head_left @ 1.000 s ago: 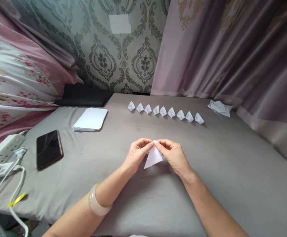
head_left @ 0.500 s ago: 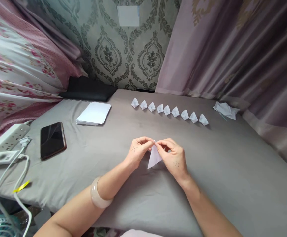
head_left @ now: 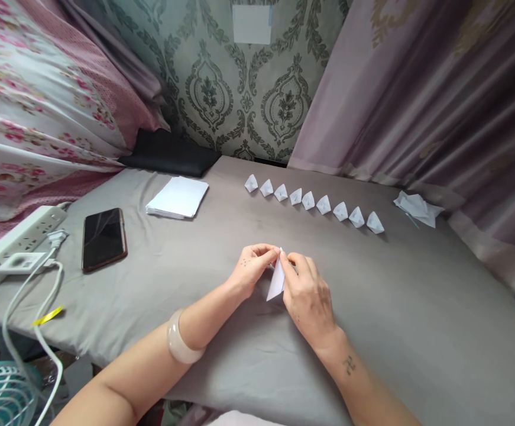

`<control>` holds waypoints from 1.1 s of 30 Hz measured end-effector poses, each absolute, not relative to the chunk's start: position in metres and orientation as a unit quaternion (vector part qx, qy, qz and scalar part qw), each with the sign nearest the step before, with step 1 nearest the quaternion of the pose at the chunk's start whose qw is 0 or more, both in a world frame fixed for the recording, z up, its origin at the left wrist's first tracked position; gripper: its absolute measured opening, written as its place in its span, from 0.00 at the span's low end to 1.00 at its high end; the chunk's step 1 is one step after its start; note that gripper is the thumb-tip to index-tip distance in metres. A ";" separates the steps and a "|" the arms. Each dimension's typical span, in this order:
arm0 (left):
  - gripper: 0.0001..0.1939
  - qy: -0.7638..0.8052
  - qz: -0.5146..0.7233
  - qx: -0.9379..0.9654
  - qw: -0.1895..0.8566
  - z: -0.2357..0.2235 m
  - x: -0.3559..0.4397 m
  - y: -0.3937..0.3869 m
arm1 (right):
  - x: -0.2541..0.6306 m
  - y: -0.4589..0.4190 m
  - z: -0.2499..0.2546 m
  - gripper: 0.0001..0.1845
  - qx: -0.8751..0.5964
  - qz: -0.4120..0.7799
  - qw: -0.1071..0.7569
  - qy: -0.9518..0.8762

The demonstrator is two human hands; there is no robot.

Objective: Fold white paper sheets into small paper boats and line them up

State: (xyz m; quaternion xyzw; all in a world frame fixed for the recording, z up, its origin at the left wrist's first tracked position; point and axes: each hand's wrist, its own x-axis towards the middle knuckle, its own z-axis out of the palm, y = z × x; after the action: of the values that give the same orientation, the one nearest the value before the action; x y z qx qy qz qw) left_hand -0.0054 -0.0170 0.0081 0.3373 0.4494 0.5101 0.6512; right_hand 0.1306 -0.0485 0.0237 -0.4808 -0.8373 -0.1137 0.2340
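Observation:
Both my hands meet over the middle of a grey-covered table (head_left: pixel 417 307). My left hand (head_left: pixel 253 269) and my right hand (head_left: pixel 307 296) each pinch the top of a small folded piece of white paper (head_left: pixel 276 281), a pointed triangle whose tip hangs down toward the cloth. My right hand covers the paper's right side. A pale bangle (head_left: pixel 181 346) sits on my left wrist. Beyond my hands, several small folded white paper pieces (head_left: pixel 314 202) stand in a slanted row.
A stack of white sheets (head_left: pixel 178 197) lies at the back left, a black phone (head_left: pixel 103 238) nearer the left edge, and a white power strip (head_left: pixel 13 245) with a plugged cable. Crumpled white paper scraps (head_left: pixel 417 206) lie at the far right. Curtains hang on both sides.
My right hand has turned over the paper, hiding more of it, and the triangle looks narrower. The camera has shifted, so everything sits further right in the picture.

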 end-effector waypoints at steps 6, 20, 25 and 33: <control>0.14 0.480 0.494 0.342 0.639 0.007 -0.007 -0.015 | 0.122 -0.053 0.022 0.20 -0.487 -0.131 0.187 -0.843; 0.13 0.414 0.529 0.378 0.637 0.012 0.000 -0.021 | 0.146 -0.027 0.028 0.18 -0.517 0.585 0.415 -0.466; 0.14 0.429 0.512 0.379 0.641 0.013 0.001 -0.021 | 0.144 -0.029 0.030 0.14 -0.523 0.587 0.422 -0.451; 0.14 0.465 0.472 0.392 0.638 0.018 0.004 -0.024 | 0.138 -0.029 0.030 0.09 -0.570 0.556 0.428 -0.428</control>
State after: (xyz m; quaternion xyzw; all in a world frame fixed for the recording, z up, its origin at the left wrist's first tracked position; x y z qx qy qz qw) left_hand 0.0037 -0.0238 0.0183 0.3924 0.4647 0.4723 0.6380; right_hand 0.1384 -0.0288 0.0300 -0.5702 -0.4279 0.5556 0.4278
